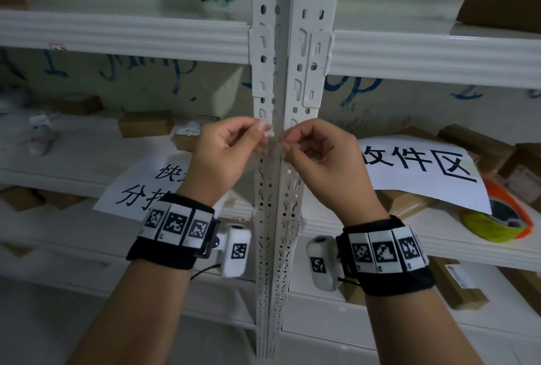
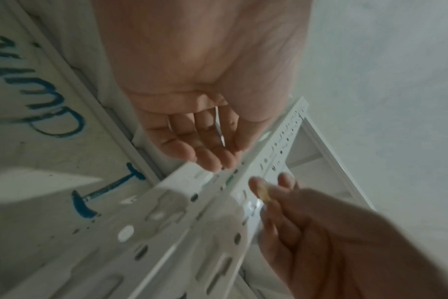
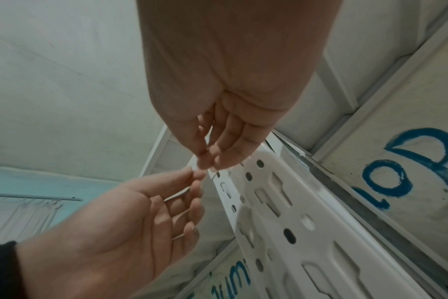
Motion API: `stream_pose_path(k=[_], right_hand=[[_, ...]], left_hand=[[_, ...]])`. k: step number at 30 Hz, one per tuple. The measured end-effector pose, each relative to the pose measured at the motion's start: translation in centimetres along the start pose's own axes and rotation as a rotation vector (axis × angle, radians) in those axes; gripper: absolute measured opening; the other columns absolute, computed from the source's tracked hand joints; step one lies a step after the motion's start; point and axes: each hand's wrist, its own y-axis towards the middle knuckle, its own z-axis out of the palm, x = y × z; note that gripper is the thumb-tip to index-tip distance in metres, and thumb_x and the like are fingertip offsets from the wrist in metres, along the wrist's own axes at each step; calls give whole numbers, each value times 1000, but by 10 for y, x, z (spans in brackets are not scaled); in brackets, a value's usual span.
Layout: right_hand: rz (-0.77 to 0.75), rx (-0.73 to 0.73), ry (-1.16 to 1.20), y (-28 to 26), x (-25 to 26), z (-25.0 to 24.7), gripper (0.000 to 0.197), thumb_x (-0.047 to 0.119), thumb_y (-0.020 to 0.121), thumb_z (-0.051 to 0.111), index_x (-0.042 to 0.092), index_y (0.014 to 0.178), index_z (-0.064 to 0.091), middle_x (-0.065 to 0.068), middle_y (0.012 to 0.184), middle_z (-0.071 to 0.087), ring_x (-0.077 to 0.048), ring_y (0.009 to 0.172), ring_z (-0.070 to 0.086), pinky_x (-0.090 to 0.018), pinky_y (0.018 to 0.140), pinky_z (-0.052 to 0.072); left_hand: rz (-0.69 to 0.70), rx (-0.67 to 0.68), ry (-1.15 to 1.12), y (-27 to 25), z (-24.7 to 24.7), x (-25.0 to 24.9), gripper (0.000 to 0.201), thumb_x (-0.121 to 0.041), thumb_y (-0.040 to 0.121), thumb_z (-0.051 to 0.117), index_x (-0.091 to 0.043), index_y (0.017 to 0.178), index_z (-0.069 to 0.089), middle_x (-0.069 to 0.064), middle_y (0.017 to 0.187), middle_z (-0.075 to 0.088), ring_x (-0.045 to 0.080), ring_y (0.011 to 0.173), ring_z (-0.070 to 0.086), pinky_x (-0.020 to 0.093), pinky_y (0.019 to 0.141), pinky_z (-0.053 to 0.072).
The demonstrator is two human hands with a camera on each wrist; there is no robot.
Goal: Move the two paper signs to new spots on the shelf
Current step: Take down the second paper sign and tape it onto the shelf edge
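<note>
The shelf (image 1: pixel 439 51) fills the view, with its white slotted post (image 1: pixel 278 86) upright in the middle as the landmark. Left of the post a sign (image 1: pixel 137 189) lies on a lower board, partly hidden behind the left wrist; right of the post a second sign (image 1: pixel 421 171) lies over boxes (image 1: pixel 480 142), its lower right corner reaching a tape roll (image 1: pixel 497 218).

Both hands meet just in front of the post. The left hand (image 1: pixel 225 154) and right hand (image 1: pixel 319 154) each have thumb and forefinger pinched on a short clear strip, probably tape (image 1: pixel 272 138), stretched between them; the other fingers curl loosely.

Neither sign is held, so the step looks like readying tape for fixing a sign. Next would come freeing one hand to lift a sign while keeping the strip from folding on itself.

Boxes crowd the boards on both sides of the post; the beam fronts and post face offer bare room.
</note>
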Motion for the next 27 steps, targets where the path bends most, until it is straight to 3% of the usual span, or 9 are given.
stream_pose_path(k=[4,8,10,12,15,17,21,27], right_hand=[[50,42,26,2,3,0,6,11,101,73,13,105,77,-9,87,78,-28,77,77,-52,78,65],[87,89,55,4,8,8,4,15,96,79,18,96,78,-7,83,76,-32,78,71,-36,73,63],[118,179,7,6,5,15,13,9,96,73,19,93,80,-2,87,80,-15,71,68,-25,70,59],[175,321,-85,8,1,26,22,7,96,65,21,97,83,5,96,83,-4,77,71,-19,75,58],[347,526,-106,11,-10,48,27,9,97,69,25,117,80,6,112,82,-13,107,77,-31,101,61],[490,639,-62,10,-22,66,33,12,98,73,24,128,73,2,121,80,-17,117,75,-40,108,59],[730,726,-252,4,-47,101,30,33,102,66,10,120,73,-10,110,82,-31,106,80,-53,99,64],[986,541,-231,-2,-71,155,48,46,96,69,10,127,61,-10,113,73,-26,88,77,-42,87,67]], left_hand=[[-34,-89,33,14,-20,8,18,-18,105,66,-8,111,80,-7,80,76,-1,71,67,10,67,52],[-147,-141,86,29,-34,20,23,-25,104,69,-7,111,82,-3,81,76,-3,64,65,8,62,50],[-188,-163,104,35,-39,28,24,-25,104,68,-7,112,81,-2,82,75,-4,62,65,8,60,50],[-221,-187,92,41,-43,35,24,-25,104,68,-7,113,81,-1,83,75,-1,63,64,9,60,50],[-260,-201,68,48,-48,44,24,-26,103,69,-8,110,82,-1,81,74,4,64,62,14,59,50],[-273,-195,55,51,-50,48,22,-28,102,70,-10,108,83,-4,78,74,4,64,63,15,59,50],[-283,-163,44,53,-59,54,20,-27,101,71,-13,106,84,-4,78,75,4,65,65,15,58,50],[-252,-121,51,49,-72,64,20,-26,102,70,-12,107,84,-6,75,74,-1,60,64,11,59,49]])
